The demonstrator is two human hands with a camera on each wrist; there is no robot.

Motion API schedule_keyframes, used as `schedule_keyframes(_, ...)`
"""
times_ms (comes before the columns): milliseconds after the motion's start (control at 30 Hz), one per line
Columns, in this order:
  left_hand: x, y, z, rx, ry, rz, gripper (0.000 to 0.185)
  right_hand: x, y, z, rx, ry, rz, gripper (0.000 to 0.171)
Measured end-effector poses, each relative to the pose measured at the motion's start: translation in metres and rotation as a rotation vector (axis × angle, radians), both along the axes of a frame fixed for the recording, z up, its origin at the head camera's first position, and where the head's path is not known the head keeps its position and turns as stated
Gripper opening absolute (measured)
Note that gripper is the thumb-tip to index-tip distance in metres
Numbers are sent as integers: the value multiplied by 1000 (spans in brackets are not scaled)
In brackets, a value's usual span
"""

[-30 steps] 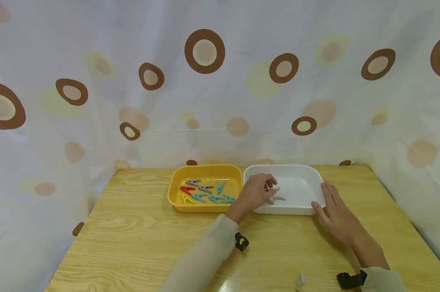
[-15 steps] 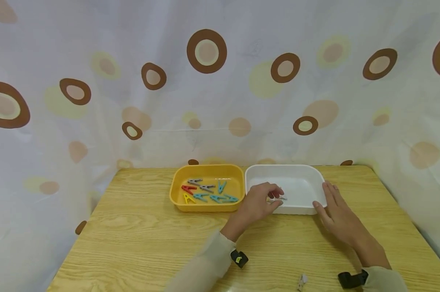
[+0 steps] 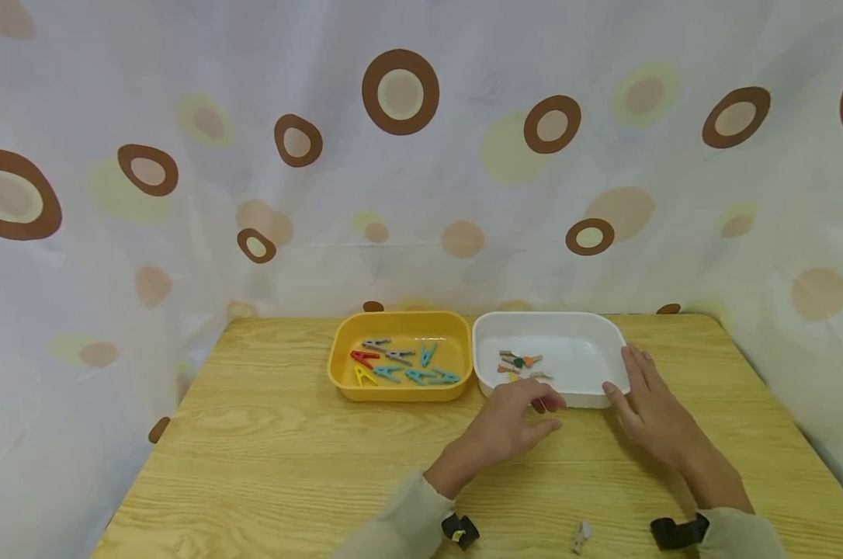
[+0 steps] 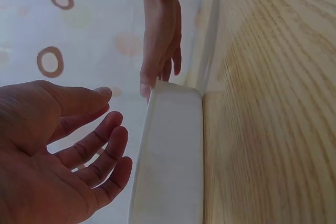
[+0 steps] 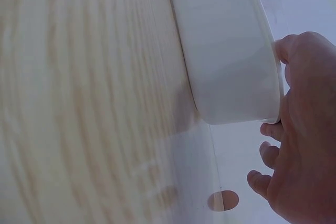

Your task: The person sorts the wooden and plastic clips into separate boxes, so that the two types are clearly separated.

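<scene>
Left hand (image 3: 508, 423): we are seeing it open, empty, near the white plastic tray (image 3: 606, 334).
Right hand (image 3: 650, 411): flat fingers touching the tray's rounded corner.
Beside: yellow tray (image 3: 341, 353) holding plastic clothespins (image 3: 400, 366).

No readable text, label, brand or number shows anywhere.

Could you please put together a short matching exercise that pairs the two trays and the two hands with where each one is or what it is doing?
Things:
1. yellow tray
2. white tray
3. left hand
4. right hand

States:
A. rests against the white tray's right corner
B. open and holding nothing, above the table in front of the white tray
C. holds red, yellow, grey and blue clothespins
D. sits right of the other tray, with a few small clothespins inside

Pairs: 1-C, 2-D, 3-B, 4-A
</scene>
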State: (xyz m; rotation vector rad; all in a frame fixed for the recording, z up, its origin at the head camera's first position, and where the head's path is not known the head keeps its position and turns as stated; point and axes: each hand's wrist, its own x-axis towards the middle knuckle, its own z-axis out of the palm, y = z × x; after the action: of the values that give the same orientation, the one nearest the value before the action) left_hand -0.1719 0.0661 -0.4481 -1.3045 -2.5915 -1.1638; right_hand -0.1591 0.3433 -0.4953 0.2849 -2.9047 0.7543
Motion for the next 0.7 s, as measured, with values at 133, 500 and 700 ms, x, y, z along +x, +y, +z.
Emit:
schedule_keyframes(133, 9, 0, -3, -23, -2, -38, 21, -1, -2, 2, -4, -11, 1, 78)
schedule_keyframes(500, 37, 5, -18, -116, -76, -132, 21, 2, -1, -2, -14, 4, 12, 77)
schedule_keyframes(700, 45, 6, -25, -191, -129, -176, 22, -1, 1, -2, -19, 10, 20, 77)
